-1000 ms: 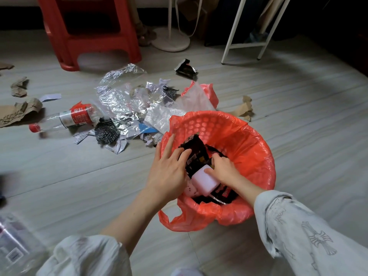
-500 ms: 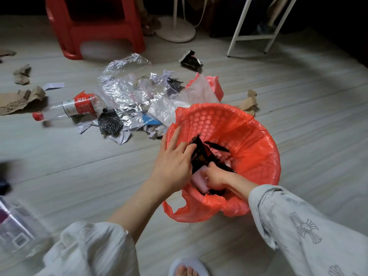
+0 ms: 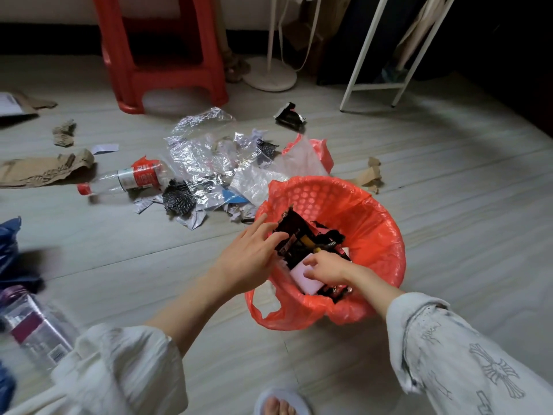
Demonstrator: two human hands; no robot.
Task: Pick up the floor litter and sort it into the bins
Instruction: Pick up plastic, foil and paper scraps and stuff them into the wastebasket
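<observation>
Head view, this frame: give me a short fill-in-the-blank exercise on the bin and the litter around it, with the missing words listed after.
1. The bin is lined with a bag coloured ____.
2. Both the left hand and the right hand reach into the ____.
3. The plastic bottle on the floor has a cap coloured ____.
4. The right hand rests on a ____ block inside the bin.

Missing words: red; bin; red; white

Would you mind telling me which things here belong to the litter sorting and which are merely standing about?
Job: red-lined bin, black wrapper, pale pink container, plastic bottle, crumpled foil, cardboard scraps.
Standing about: red stool, fan base, white rack.
</observation>
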